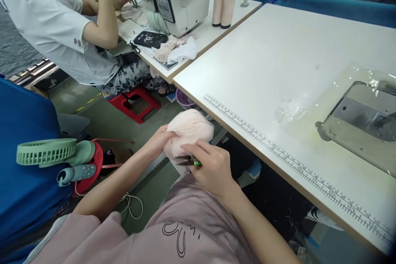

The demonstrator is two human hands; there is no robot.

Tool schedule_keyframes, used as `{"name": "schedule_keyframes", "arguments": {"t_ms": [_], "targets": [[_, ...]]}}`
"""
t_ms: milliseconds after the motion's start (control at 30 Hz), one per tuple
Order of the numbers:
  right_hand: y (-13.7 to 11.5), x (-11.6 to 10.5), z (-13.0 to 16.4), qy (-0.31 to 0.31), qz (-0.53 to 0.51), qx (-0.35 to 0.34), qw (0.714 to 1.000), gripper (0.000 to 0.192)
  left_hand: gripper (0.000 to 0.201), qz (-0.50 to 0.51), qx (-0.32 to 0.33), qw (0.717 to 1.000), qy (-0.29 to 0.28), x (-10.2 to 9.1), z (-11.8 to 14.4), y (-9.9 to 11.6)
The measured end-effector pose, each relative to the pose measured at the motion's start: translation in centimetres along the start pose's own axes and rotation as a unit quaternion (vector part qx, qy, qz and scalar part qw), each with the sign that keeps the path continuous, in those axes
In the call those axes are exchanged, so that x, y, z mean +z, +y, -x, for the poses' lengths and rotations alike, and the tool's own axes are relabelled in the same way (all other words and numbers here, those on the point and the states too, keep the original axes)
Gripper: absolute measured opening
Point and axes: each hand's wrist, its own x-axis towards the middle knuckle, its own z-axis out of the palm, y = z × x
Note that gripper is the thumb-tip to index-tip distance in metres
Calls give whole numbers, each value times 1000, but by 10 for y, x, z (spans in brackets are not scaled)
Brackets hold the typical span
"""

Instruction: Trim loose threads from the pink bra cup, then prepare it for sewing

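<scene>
A pale pink, rounded fabric piece (195, 127), shaped like a moulded bra cup, is held up over my lap in front of the table edge. My left hand (159, 142) grips its left side, the fingers partly hidden behind the cloth. In my right hand (213, 163) is a pair of thread snips (185, 159) with dark blades and a bit of green at the handle. The blades point left and lie against the lower front of the fabric. Whether they touch a thread cannot be made out.
A white table (247, 66) with a printed ruler edge runs along my right, a metal machine plate (368, 111) set in it. Ahead, a co-worker (71, 45) sits at a sewing machine (188, 4) near two thread cones (225, 4). A green fan (46, 152) stands left.
</scene>
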Motion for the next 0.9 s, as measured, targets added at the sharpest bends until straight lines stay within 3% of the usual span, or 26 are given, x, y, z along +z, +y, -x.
{"name": "schedule_keyframes", "arguments": {"t_ms": [100,200,267,400,467,533,600,667,733,800,900], "targets": [[4,12,-12,56,101,0,993,10,30,3,-7,1000,-12,7,5,-1],[5,17,-15,42,150,-7,988,18,29,9,-12,1000,-8,14,8,-2],[4,12,-11,-11,133,1,991,17,32,13,-8,1000,7,17,6,-4],[-2,-19,13,-215,-11,37,976,13,43,15,15,999,39,16,-4,-6],[-4,-40,28,-236,-67,54,968,17,45,10,32,998,51,12,-8,-5],[-2,-64,43,-151,-47,71,985,10,44,1,49,997,61,7,-11,-3],[6,-90,57,-13,56,90,994,18,40,-15,62,996,66,2,-10,0],[20,-116,71,82,213,123,966,31,32,-51,75,995,48,-1,-7,5],[38,-140,84,119,355,184,909,32,25,-92,81,992,13,-2,-3,10],[56,-159,96,128,430,229,864,31,23,-125,79,989,-25,0,2,16],[75,-176,110,129,466,259,836,31,24,-160,74,982,-68,6,6,24]]}}
